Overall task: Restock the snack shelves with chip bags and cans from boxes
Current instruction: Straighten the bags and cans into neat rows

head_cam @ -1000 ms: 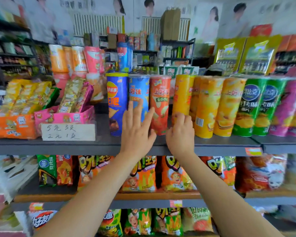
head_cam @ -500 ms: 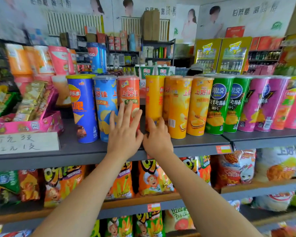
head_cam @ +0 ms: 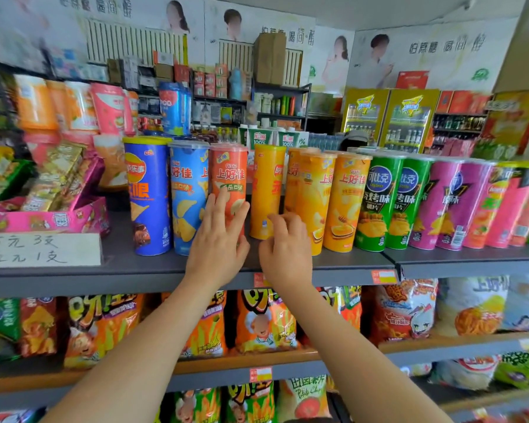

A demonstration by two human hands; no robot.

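Note:
A row of upright chip cans stands on the grey top shelf (head_cam: 165, 270). My left hand (head_cam: 219, 239) lies with straight fingers against the lower front of the orange-red can (head_cam: 229, 169). To its left stand a light-blue can (head_cam: 187, 190) and a dark-blue can (head_cam: 148, 193). My right hand (head_cam: 284, 245) has its fingers curled in front of the base of a yellow can (head_cam: 266, 184), fingertips at its bottom; whether it grips the can is not visible. Orange cans (head_cam: 342, 203) follow on the right.
Green cans (head_cam: 379, 203) and pink cans (head_cam: 458, 206) fill the shelf's right part. A pink open box of snack packs (head_cam: 58, 215) and a handwritten price card (head_cam: 40, 250) sit at the left. Chip bags (head_cam: 263, 322) fill the lower shelves.
The camera view has shifted left, so the cans sit further right in the frame. Both hands stay at the bases of the orange-red and yellow cans; the right fingers have curled more.

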